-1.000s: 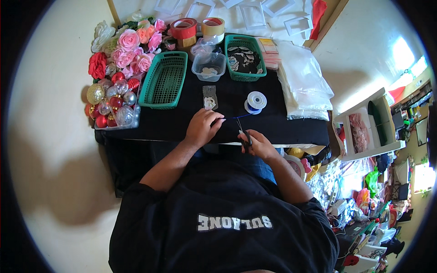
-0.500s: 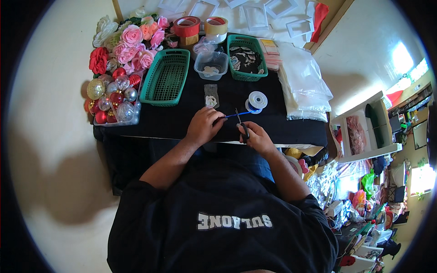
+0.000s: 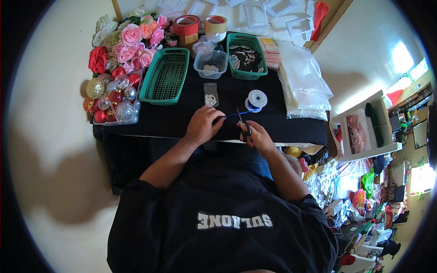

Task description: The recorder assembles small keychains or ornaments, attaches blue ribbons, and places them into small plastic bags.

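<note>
Item, left hand (image 3: 201, 124): mine, fingertips pinched narrow on blue ribbon (image 3: 232, 114). Item, right hand (image 3: 259, 138): mine, closed around black-handled scissors (image 3: 246, 129); whether the blades are parted, I cannot tell. Item, ribbon: runs from my left fingertips toward three o'clock, to its white spool (image 3: 257, 98), which sits at twelve o'clock of my right hand. Item, clear packet (image 3: 210, 94) with white pieces: just beyond my left hand, near one o'clock.

Step in hand, as I judge it: cutting a length of ribbon. Next move calls for: ribbon taut, blades closed squarely across it. Change against one second ago: blade tips, then about level with the ribbon, now extend beyond it toward twelve.
</note>
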The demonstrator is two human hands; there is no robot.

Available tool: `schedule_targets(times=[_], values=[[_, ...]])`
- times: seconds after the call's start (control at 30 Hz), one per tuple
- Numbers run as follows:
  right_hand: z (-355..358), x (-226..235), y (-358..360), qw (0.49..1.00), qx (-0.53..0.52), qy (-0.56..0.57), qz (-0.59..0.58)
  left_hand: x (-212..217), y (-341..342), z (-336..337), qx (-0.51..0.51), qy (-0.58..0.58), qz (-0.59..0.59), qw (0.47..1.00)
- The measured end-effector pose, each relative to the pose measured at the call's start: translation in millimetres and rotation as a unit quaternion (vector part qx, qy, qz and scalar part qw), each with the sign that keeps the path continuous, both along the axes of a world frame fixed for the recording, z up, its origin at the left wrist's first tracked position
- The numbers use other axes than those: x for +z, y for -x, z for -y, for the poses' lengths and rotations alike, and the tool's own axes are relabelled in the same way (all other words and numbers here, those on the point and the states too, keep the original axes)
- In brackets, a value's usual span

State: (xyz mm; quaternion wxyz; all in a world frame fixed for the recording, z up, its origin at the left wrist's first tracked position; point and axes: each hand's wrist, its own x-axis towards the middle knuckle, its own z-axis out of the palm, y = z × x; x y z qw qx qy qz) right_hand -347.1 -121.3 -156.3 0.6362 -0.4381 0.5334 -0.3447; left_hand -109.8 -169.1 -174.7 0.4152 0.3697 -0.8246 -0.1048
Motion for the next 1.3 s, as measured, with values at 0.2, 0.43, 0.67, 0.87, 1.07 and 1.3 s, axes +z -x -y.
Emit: schedule_targets(times=[0.2,0.43,0.67,0.87,1.07,1.3], values=[[0,-3,1,1.0,-0.002,-0.004,0.006,0,-1,-1,0.003,-0.017,0.009,1.0],[0,-2,0,1.0,0.008,0.005,-0.002,0,0,0,0.002,-0.003,0.005,1.0],[0,1,-1,1.0,0.011,0.0,-0.004,-1,-1,0,-0.005,-0.021,0.01,1.0],[2,4,-3,0.999,0.011,-0.006,-0.035,-3,-1,1,0.001,-0.014,0.009,1.0],[0,7,-3,0.998,0.021,0.016,-0.054,-3,-1,2,0.0,-0.016,0.015,1.0],[13,14,46,0.972,-0.145,0.13,-0.131,-1,0,0,0.012,-0.041,0.004,0.999]])
